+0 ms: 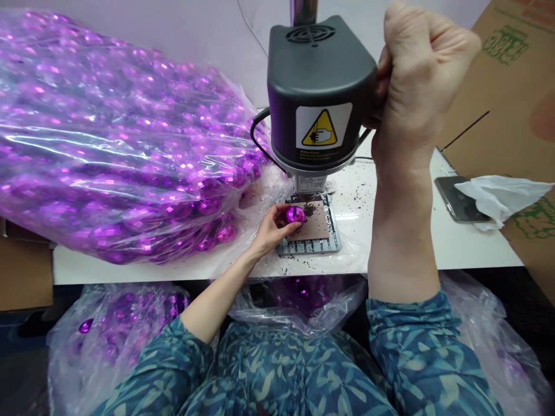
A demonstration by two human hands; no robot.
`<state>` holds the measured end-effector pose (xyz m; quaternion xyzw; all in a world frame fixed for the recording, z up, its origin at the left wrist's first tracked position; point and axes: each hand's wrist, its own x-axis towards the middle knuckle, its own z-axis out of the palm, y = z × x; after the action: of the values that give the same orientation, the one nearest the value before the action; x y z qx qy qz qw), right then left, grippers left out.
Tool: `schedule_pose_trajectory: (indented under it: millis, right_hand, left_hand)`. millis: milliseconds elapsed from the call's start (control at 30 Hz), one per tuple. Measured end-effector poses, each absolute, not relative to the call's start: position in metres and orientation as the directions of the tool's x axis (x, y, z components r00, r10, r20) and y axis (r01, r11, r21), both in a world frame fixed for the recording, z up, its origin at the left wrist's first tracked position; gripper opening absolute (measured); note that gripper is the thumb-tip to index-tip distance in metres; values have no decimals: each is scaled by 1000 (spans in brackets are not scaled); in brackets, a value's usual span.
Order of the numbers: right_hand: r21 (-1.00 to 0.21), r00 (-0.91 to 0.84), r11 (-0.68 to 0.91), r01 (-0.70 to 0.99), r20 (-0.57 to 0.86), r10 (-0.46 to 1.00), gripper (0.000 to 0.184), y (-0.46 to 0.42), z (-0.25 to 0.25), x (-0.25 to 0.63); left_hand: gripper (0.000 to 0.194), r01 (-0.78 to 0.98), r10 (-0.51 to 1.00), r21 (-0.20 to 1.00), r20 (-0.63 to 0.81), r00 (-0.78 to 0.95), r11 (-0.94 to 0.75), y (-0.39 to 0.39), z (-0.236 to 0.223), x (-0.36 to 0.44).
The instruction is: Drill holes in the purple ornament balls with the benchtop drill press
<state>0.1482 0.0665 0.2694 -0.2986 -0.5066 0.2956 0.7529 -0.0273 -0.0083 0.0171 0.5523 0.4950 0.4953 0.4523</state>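
A black bench drill (319, 95) with a yellow warning sticker stands on the white table (455, 242). My left hand (273, 228) pinches a shiny purple faceted bead (295, 214) and holds it on the brown pad (314, 222) of the drill's slotted base plate (310, 245), right under the drill head. My right hand (416, 81) is raised in a fist at the drill's right side, closed round its lever, which is mostly hidden by the fingers.
A big clear plastic bag full of purple beads (117, 144) fills the table's left half. More bagged beads (125, 315) hang below the table edge and in my lap (299, 297). A phone (459, 199) under a white tissue (498, 196) lies right, beside a cardboard box (511, 86). Dark drill crumbs (355, 196) litter the table.
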Motion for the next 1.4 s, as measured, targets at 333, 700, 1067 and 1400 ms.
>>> schedule_pose_trajectory:
  millis: [333,700,1067,1400]
  right_hand:
    - [-779,301,625,-54,584,754,51,64,270,148]
    - [-758,290,646,-95,600,746,51,63,268,149]
    - [-594,389,802,-68,724,569,48,49,250,147]
    - [-632,433,760,151,733,524,62,-6,205,151]
  left_hand:
    - [61,256,973,940,205,105,-226,6,22,-21]
    - [54,387,925,841,323,200,-377,0,23,-1]
    - [61,218,953,930,272,131,-295,-1,7,-1]
    - [62,213,948,926,286,143,-311,1,5,-2]
